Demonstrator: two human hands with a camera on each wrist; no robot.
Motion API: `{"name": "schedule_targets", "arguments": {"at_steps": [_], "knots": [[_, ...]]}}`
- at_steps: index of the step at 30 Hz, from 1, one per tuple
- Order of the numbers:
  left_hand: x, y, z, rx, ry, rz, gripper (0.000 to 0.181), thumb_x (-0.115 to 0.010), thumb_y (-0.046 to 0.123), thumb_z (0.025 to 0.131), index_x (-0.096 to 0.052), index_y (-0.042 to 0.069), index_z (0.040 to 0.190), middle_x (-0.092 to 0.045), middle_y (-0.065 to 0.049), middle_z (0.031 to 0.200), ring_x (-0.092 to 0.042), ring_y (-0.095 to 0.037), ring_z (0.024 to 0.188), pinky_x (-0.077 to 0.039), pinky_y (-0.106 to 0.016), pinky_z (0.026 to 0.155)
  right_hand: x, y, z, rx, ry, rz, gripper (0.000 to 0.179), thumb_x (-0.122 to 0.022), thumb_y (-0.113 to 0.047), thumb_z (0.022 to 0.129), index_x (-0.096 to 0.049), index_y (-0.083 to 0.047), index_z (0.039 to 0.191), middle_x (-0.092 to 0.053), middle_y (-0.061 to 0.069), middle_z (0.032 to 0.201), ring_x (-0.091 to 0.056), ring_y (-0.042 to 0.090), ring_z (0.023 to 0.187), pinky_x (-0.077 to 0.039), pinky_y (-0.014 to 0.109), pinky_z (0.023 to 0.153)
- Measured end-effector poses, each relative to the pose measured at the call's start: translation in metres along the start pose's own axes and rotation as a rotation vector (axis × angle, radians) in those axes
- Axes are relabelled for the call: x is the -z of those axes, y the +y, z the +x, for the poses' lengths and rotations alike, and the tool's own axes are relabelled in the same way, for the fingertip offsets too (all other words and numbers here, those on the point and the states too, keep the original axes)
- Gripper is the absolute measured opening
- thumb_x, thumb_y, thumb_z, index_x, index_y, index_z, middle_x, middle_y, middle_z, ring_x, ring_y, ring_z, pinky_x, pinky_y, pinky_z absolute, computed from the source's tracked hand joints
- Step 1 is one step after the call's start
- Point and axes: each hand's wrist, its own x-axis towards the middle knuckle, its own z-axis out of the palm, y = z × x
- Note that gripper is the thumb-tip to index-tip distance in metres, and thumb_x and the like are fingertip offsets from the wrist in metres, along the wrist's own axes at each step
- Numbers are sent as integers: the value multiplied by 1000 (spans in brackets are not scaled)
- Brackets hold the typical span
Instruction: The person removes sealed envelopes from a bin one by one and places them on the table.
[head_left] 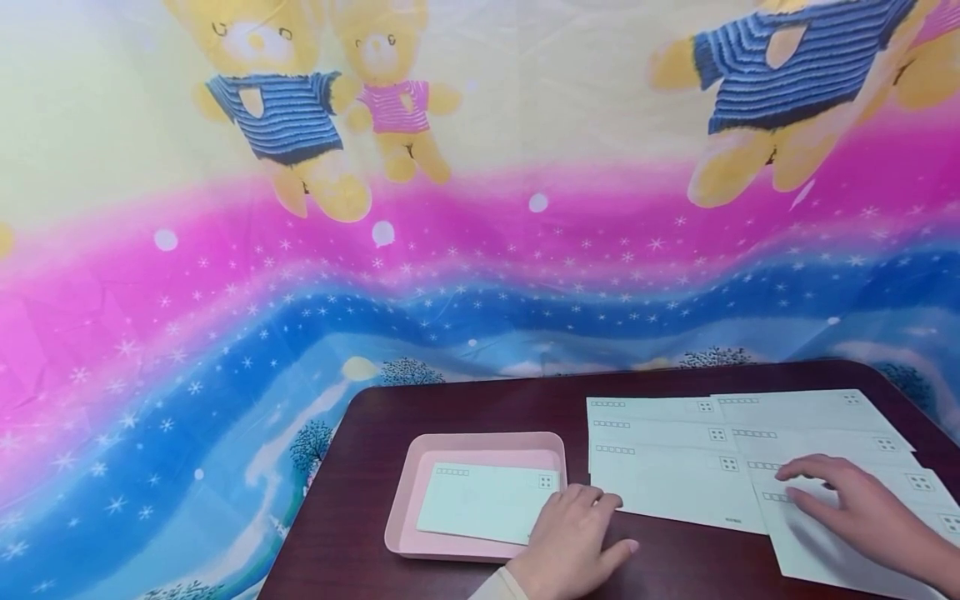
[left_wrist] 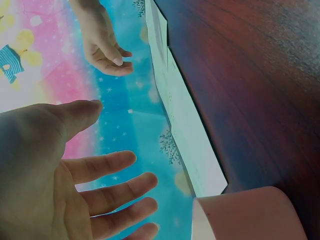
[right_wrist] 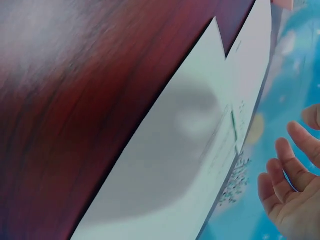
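Note:
A white envelope (head_left: 487, 504) with printed postcode boxes lies in a shallow pink tray (head_left: 399, 508). My left hand (head_left: 576, 537) hovers beside the tray's right side with its fingers extended. Its empty palm and spread fingers show in the left wrist view. To the right, several white envelopes (head_left: 675, 479) lie overlapped in two columns. Above the right-hand column of envelopes (head_left: 817, 550), my right hand (head_left: 862, 504) hangs with loosely bent fingers. In the right wrist view, that hand (right_wrist: 295, 185) holds nothing, and a shadow falls on the envelope (right_wrist: 165, 160) below.
Everything lies on a dark reddish-brown table (head_left: 465, 408) with rounded corners. Behind it hangs a colourful cloth (head_left: 487, 250) printed with teddy bears and snowflakes. The tray stands left of the spread envelopes, with a strip of table between them.

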Motion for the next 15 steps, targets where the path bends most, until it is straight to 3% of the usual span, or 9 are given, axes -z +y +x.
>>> {"name": "schedule_targets", "arguments": {"at_steps": [3, 5, 15], "knots": [[1, -2, -1, 12, -15, -12, 40, -56, 57, 98, -65, 26, 122, -67, 10, 116, -60, -8, 111, -49, -25, 88, -2, -8, 0, 18, 21, 9, 18, -80, -16, 85, -73, -21, 101, -72, -1, 105, -51, -17, 90, -51, 25, 67], [2, -3, -2, 19, -16, -18, 41, -56, 56, 98, -65, 25, 122, -68, 10, 117, -60, -8, 111, -49, -26, 88, -3, -13, 1, 29, 31, 14, 19, -81, -17, 84, -73, -22, 100, -72, -2, 105, -48, -19, 92, -51, 26, 67], [5, -8, -5, 34, 43, -23, 38, -62, 51, 96, -66, 23, 121, -69, 9, 115, -61, -9, 109, -49, -26, 86, -9, -41, 4, 36, -20, 54, 17, -78, -25, 88, -73, -26, 104, -70, -5, 110, -54, -12, 97, -54, 28, 73]]}}
